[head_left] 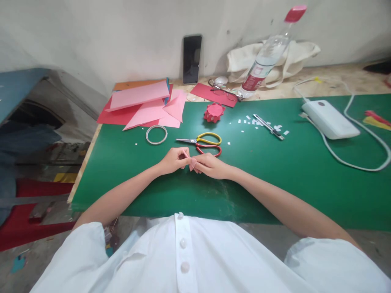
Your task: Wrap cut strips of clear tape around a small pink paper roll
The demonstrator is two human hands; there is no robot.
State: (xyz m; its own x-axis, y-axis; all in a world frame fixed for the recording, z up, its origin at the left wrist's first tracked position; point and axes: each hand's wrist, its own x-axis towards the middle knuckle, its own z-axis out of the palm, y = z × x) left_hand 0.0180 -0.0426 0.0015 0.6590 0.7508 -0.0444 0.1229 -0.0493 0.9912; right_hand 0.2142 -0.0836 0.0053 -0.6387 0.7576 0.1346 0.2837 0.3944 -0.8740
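My left hand (174,159) and my right hand (210,165) meet over the green mat (275,179), fingertips pinched together on a small pink paper piece (190,162) that is mostly hidden by my fingers. Just beyond my hands lie scissors (203,143) with yellow and red handles, blades pointing left. A folded red paper flower (214,112) sits farther back on the mat. A stack of pink and red paper sheets (143,108) lies at the back left.
A roll of tape (156,134), tweezers (269,127) and small white paper bits lie on the mat. A white power bank (330,119) with cable sits right. A phone (192,59), glasses (224,91), water bottle (265,61) and cloth bag (275,57) stand by the wall.
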